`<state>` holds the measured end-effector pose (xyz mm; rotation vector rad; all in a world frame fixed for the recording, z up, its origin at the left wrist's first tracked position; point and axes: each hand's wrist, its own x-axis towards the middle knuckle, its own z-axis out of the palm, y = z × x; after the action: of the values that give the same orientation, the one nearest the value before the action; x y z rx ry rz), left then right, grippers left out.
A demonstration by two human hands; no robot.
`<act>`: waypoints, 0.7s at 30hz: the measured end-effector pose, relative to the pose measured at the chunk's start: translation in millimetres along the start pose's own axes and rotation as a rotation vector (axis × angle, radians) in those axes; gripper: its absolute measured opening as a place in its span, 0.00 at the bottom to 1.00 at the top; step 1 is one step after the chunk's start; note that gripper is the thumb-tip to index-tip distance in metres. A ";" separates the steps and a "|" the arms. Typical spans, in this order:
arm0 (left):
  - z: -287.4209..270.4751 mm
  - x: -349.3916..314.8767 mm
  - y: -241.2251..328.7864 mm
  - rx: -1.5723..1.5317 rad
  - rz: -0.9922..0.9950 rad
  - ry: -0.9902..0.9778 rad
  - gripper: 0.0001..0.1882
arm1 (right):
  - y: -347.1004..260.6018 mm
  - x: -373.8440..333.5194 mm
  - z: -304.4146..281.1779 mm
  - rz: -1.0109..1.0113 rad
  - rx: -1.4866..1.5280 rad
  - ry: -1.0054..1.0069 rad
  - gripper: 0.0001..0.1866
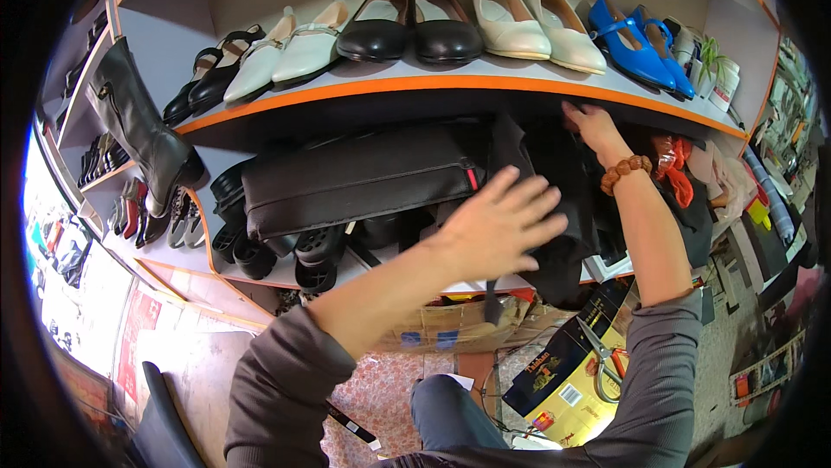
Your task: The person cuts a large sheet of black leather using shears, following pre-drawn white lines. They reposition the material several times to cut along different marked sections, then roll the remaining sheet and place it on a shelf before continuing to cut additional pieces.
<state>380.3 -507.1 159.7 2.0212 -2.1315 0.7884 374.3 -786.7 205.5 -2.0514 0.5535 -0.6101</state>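
Shelving (450, 85) with orange edging, two tiers, curved by the lens. Upper tier: paired shoes set toes outward for display — black strapped pair (212, 78), cream pair (290, 52), black flats (411, 22), off-white flats (537, 22), blue heels (636, 44). Tall black boot (143, 135) upright on the side rack at left.

Lower tier: long black case (355, 178) lying on its side, pushed back under the overhang, apparently stored rather than shown; black wheels (316, 251) beneath its front edge. Just right of it, a black bag (554, 200), upright and slumped, partly hidden by the arms; likely being steadied from two sides.

Below the shelf: flattened cardboard (450, 325), a yellow and dark blue box (567, 373), scissors (602, 360) resting on it.

Left hand (498, 225): fingers spread wide and flat, palm pressed against the bag's front, gripping nothing.

Right hand (593, 126): beaded bracelet (625, 174) at wrist, reaching up to the bag's top under the shelf edge; fingertips in shadow, cannot tell whether closed on the fabric or merely touching.
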 end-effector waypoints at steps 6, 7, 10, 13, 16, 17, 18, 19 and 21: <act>-8.2 7.5 -20.9 0.335 -0.341 -0.252 0.34 | -5.1 -37.1 72.1 -0.242 -0.616 -0.245 0.36; -9.5 -1.2 -29.5 0.307 -0.423 -0.310 0.34 | -2.9 -42.3 81.9 -0.181 -0.617 -0.231 0.40; -6.8 -23.7 -48.7 -0.143 -0.733 -0.265 0.37 | -7.3 -43.9 78.8 0.013 -0.144 -0.274 0.43; 4.2 -30.3 -56.4 -0.307 -0.887 -0.146 0.41 | -22.5 -44.8 49.0 0.117 0.100 -0.390 0.36; 12.5 -25.9 -62.4 -0.259 -0.926 -0.118 0.45 | -30.0 -54.9 6.8 0.192 0.147 -0.595 0.31; 13.7 -23.7 -64.9 -0.230 -0.926 -0.084 0.45 | -30.1 -57.3 -2.0 0.211 0.172 -0.582 0.30; 13.9 -20.8 -68.0 -0.210 -0.921 -0.069 0.45 | -28.8 -58.5 -4.7 0.204 0.195 -0.589 0.30; 14.0 -18.1 -69.2 -0.199 -0.915 -0.074 0.46 | -26.1 -59.5 -6.4 0.194 0.237 -0.613 0.29; 12.9 -12.8 -68.3 -0.168 -0.934 -0.089 0.53 | -22.9 -56.4 -6.2 0.191 0.236 -0.572 0.29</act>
<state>450.6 -500.1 163.5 2.5693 -0.9772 0.3459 330.1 -745.8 216.3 -1.8087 0.3123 0.0356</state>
